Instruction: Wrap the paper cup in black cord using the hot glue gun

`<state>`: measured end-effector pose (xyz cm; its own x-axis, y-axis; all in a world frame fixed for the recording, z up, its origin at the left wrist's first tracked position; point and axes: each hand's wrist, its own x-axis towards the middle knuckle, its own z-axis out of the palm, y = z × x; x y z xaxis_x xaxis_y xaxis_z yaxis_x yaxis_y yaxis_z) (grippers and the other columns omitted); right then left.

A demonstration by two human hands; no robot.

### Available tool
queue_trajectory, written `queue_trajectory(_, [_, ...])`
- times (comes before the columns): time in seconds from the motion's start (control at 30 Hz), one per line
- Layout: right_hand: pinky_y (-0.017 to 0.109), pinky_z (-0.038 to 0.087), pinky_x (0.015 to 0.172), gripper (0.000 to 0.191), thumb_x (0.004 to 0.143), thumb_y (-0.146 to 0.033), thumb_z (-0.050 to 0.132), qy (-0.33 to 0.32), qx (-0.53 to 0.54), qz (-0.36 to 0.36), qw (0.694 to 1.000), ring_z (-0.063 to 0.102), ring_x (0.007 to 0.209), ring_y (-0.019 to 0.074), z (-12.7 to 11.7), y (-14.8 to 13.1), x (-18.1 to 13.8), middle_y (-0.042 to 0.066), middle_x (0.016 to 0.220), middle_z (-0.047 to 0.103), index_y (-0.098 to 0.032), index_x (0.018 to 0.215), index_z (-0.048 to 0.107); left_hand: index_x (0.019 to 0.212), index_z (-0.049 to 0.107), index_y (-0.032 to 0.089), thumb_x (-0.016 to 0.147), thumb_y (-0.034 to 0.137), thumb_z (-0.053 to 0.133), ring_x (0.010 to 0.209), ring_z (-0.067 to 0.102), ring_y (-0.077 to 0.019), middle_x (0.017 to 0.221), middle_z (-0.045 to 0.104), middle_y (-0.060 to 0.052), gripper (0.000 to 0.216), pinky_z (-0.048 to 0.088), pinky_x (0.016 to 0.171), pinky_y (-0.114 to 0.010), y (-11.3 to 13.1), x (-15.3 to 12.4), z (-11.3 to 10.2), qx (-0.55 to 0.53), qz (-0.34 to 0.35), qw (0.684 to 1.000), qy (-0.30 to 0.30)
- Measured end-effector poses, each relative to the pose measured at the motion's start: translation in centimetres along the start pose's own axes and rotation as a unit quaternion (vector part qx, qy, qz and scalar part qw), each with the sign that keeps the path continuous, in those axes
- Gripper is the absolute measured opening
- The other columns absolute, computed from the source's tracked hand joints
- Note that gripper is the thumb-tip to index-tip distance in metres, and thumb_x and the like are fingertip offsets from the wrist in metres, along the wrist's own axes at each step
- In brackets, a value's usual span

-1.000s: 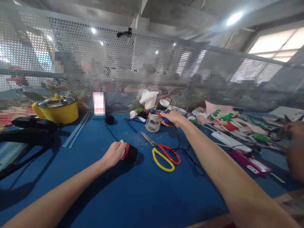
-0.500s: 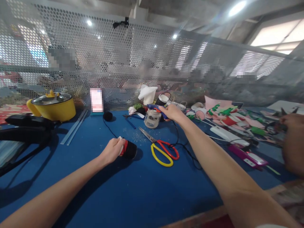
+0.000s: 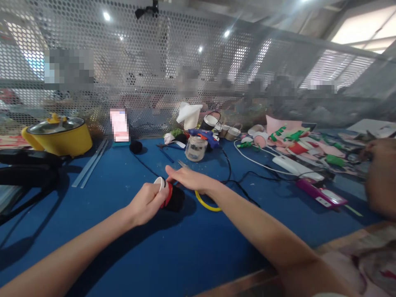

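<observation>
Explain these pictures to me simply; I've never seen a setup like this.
There is no machine here, just a person's bare hands. Every picture comes from one camera worn on that person's head, facing forward and down. The left hand holds a cup with a white rim and red and black sides. The right hand is beside its rim; its grip is unclear. On the blue table are partly hidden scissors, a clear jar, a glue gun, a black ball and a yellow pot.
</observation>
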<state>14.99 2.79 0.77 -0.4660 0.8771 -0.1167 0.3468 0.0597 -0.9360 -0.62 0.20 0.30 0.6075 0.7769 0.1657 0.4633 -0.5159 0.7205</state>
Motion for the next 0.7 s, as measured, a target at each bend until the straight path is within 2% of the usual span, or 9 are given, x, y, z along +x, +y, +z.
queue_trajectory(0.07, [0.027, 0.040, 0.070, 0.051, 0.074, -0.056, 0.035, -0.029, 0.106, 0.006, 0.994, 0.056, 0.071, 0.0126, 0.69, 0.31, 0.05, 0.005, 0.071, 0.063, -0.014, 0.071, 0.064, 0.050, 0.029, 0.017, 0.080, 0.025, 0.025, 0.046, 0.027, -0.0073, 0.049, 0.032, 0.004, 0.031, 0.025, 0.048, -0.022, 0.42, -0.21, 0.08, 0.012, 0.041, 0.999, -0.025])
queue_trajectory(0.17, [0.025, 0.040, 0.068, 0.029, 0.067, -0.042, 0.056, -0.019, 0.229, -0.006, 0.973, 0.054, 0.065, 0.0094, 1.13, 0.37, -0.04, 0.002, 0.071, 0.062, -0.015, 0.076, 0.063, 0.051, 0.030, 0.017, 0.080, 0.022, 0.025, 0.047, 0.028, -0.0073, 0.051, 0.033, 0.004, 0.029, 0.026, 0.049, -0.022, 0.65, -0.31, 0.28, 0.017, 0.072, 0.996, -0.046])
queue_trajectory(0.23, [0.023, 0.040, 0.067, 0.018, 0.061, -0.030, 0.064, 0.010, 0.266, -0.021, 0.964, 0.053, 0.064, 0.0082, 1.12, 0.31, -0.16, 0.001, 0.071, 0.062, -0.015, 0.071, 0.063, 0.052, 0.030, 0.017, 0.080, 0.023, 0.025, 0.048, 0.029, -0.0072, 0.051, 0.034, 0.004, 0.029, 0.027, 0.050, -0.022, 0.58, -0.26, 0.39, -0.001, 0.062, 0.997, -0.054])
queue_trajectory(0.3, [0.023, 0.039, 0.067, 0.012, 0.059, -0.026, 0.065, 0.036, 0.292, -0.032, 0.955, 0.053, 0.064, 0.0080, 0.97, 0.26, -0.31, 0.000, 0.068, 0.061, -0.015, 0.064, 0.062, 0.052, 0.030, 0.017, 0.081, 0.028, 0.025, 0.047, 0.028, -0.0069, 0.050, 0.032, 0.004, 0.032, 0.026, 0.047, -0.022, 0.41, -0.19, 0.42, -0.033, 0.011, 0.998, -0.060])
queue_trajectory(0.4, [0.024, 0.039, 0.066, 0.014, 0.061, -0.028, 0.063, 0.046, 0.303, -0.042, 0.951, 0.051, 0.062, 0.0081, 0.68, 0.26, -0.54, 0.000, 0.064, 0.059, -0.015, 0.059, 0.060, 0.051, 0.030, 0.016, 0.081, 0.036, 0.025, 0.045, 0.024, -0.0062, 0.047, 0.029, 0.005, 0.036, 0.023, 0.043, -0.021, 0.18, -0.13, 0.36, -0.081, -0.076, 0.992, -0.057])
queue_trajectory(0.47, [0.024, 0.038, 0.068, 0.018, 0.064, -0.032, 0.060, 0.049, 0.274, -0.045, 0.959, 0.051, 0.064, 0.0083, 0.54, 0.34, -0.65, 0.001, 0.066, 0.058, -0.014, 0.062, 0.061, 0.051, 0.029, 0.016, 0.080, 0.038, 0.026, 0.046, 0.023, -0.0058, 0.048, 0.027, 0.006, 0.037, 0.022, 0.043, -0.020, 0.13, -0.13, 0.35, -0.100, -0.092, 0.989, -0.054])
queue_trajectory(0.6, [0.025, 0.037, 0.070, 0.027, 0.068, -0.041, 0.055, 0.065, 0.210, -0.036, 0.975, 0.051, 0.067, 0.0087, 0.50, 0.71, -0.71, 0.001, 0.070, 0.058, -0.015, 0.066, 0.060, 0.051, 0.029, 0.016, 0.080, 0.036, 0.027, 0.046, 0.023, -0.0057, 0.049, 0.027, 0.006, 0.036, 0.022, 0.043, -0.020, 0.25, -0.10, 0.44, -0.092, -0.058, 0.992, -0.061])
queue_trajectory(0.7, [0.026, 0.038, 0.072, 0.033, 0.071, -0.046, 0.049, 0.028, 0.204, -0.024, 0.978, 0.052, 0.068, 0.0094, 0.58, 0.99, -0.75, 0.001, 0.070, 0.058, -0.015, 0.067, 0.059, 0.050, 0.028, 0.017, 0.081, 0.032, 0.026, 0.045, 0.023, -0.0057, 0.048, 0.028, 0.006, 0.034, 0.022, 0.043, -0.020, 0.53, -0.07, 0.49, -0.067, -0.027, 0.995, -0.067])
